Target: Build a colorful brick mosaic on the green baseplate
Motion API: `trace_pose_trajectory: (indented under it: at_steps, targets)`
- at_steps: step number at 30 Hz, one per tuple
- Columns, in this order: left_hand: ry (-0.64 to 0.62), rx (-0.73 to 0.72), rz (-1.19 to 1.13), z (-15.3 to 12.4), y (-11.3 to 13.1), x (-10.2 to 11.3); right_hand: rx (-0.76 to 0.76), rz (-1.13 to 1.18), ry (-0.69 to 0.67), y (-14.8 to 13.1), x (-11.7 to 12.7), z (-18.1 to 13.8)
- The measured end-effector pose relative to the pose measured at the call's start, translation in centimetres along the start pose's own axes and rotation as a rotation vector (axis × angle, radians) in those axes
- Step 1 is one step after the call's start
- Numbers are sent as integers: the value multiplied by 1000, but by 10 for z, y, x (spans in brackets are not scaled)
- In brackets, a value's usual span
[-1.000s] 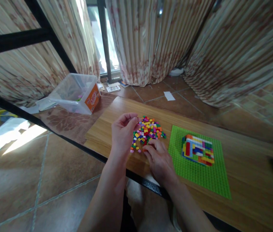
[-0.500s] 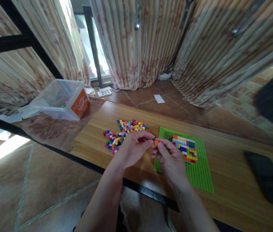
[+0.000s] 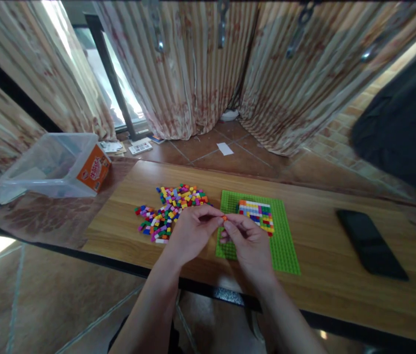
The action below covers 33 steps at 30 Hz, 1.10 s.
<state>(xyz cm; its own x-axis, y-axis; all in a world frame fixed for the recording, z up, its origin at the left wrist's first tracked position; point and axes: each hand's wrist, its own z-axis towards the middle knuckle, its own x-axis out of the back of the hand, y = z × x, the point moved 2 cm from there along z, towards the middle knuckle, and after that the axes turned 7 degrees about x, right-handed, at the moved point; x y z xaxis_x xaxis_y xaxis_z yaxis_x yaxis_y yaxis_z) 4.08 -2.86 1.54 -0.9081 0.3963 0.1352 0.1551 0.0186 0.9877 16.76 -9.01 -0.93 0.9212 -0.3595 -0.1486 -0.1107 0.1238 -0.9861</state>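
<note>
Between my two hands is a small orange toy brick [image 3: 224,218], pinched at the fingertips of both. My left hand [image 3: 194,231] reaches it from the left, thumb and forefinger closed on its side. From the right, my right hand [image 3: 248,239] grips it with thumb and fingers, over the left part of a green baseplate [image 3: 285,246]. On that baseplate sits a flat block of multicoloured bricks [image 3: 257,214], partly hidden behind my right hand. A spread of loose coloured bricks [image 3: 171,204] lies left of the baseplate, partly behind my left hand.
A black phone [image 3: 372,243] lies on the wooden table [image 3: 119,216] at the right. Beyond the table's left end stands a clear plastic box [image 3: 53,167] with an orange label. Papers [image 3: 140,146] lie on the floor near the curtains [image 3: 196,78]. A dark shape [image 3: 403,123] fills the upper right.
The view has turned right, so the table and hands appear further left. Both hands have stayed together at the orange brick, which now shows less between the fingertips.
</note>
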Motion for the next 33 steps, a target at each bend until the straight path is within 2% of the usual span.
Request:
trace_pose_trajectory:
  at_steps: [4, 10, 17, 20, 23, 25, 28, 33]
  targets:
    - [-29, 1, -9, 0, 1, -9, 123, -192, -7, -3, 10, -2]
    - [-124, 136, -286, 0, 3, -22, 315, -425, 11, -14, 26, -8]
    - [-206, 237, -447, 0, -1, -38, 464, -640, -116, -27, 47, -6]
    - [-190, 226, -382, 1, -3, -42, 477, -665, -40, -28, 70, 0]
    - [-119, 210, -328, 4, -3, -40, 424, -687, 92, -25, 97, 6]
    - [-77, 228, -314, 5, -3, -37, 416, -717, 117, -24, 108, 8]
    - [-47, 257, -294, 7, -1, -34, 456, -748, 43, -20, 108, 9]
    - [-52, 255, -278, 7, 0, -34, 508, -812, -81, -11, 93, 10]
